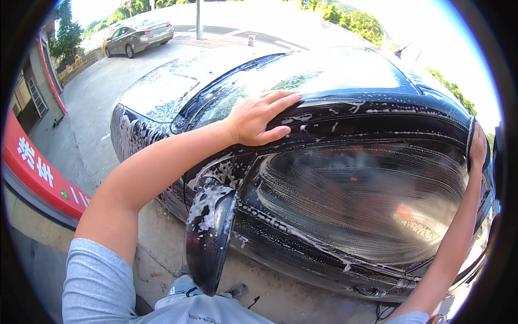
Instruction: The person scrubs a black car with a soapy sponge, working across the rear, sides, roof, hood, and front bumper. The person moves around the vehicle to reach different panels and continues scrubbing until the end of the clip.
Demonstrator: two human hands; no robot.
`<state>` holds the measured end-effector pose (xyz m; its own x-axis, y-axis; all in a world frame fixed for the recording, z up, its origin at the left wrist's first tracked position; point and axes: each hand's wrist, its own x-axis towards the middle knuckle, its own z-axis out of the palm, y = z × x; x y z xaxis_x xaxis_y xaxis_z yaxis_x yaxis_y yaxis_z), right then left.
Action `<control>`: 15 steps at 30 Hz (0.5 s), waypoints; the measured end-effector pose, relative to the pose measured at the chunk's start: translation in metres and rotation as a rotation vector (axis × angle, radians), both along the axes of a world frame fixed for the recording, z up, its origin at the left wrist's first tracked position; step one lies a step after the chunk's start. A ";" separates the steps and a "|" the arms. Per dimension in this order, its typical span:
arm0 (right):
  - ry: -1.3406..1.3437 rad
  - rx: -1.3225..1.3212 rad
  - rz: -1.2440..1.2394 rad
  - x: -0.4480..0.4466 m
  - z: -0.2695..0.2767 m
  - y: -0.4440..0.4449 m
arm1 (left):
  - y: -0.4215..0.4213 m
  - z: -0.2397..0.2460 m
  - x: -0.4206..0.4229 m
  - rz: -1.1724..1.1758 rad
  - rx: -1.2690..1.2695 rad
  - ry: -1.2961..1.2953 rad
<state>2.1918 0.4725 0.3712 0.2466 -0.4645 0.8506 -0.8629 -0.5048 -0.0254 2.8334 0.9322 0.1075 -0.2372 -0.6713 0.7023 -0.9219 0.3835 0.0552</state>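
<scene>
A black car's roof edge (344, 106) is streaked with white foam, and my left hand (267, 117) rests flat on it with fingers apart, above the windshield pillar. At the far right, my right hand (478, 146) presses a dark pad (471, 141) against the rear part of the roof side; the pad is seen nearly edge-on, so its exact kind is unclear. Between my arms, the front side window (356, 198) bears curved streaks of suds. The foamy side mirror (210, 227) juts out close to my body.
Foam also covers the hood (162, 89) and windshield (226, 97). At left a red banner (40, 170) with white writing runs beside me. A parked sedan (139, 36) and a pole (199, 20) stand farther off. A dark cord (384, 312) lies near the car's lower side.
</scene>
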 end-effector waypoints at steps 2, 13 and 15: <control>0.153 -0.106 0.092 0.079 -0.016 0.062 | -0.002 -0.003 0.004 -0.043 -0.112 0.076; 0.752 0.003 0.694 0.545 -0.251 0.455 | 0.098 -0.068 0.046 -0.126 -0.296 0.812; 0.850 0.107 0.779 0.589 -0.275 0.482 | 0.133 -0.093 0.058 -0.136 -0.299 0.853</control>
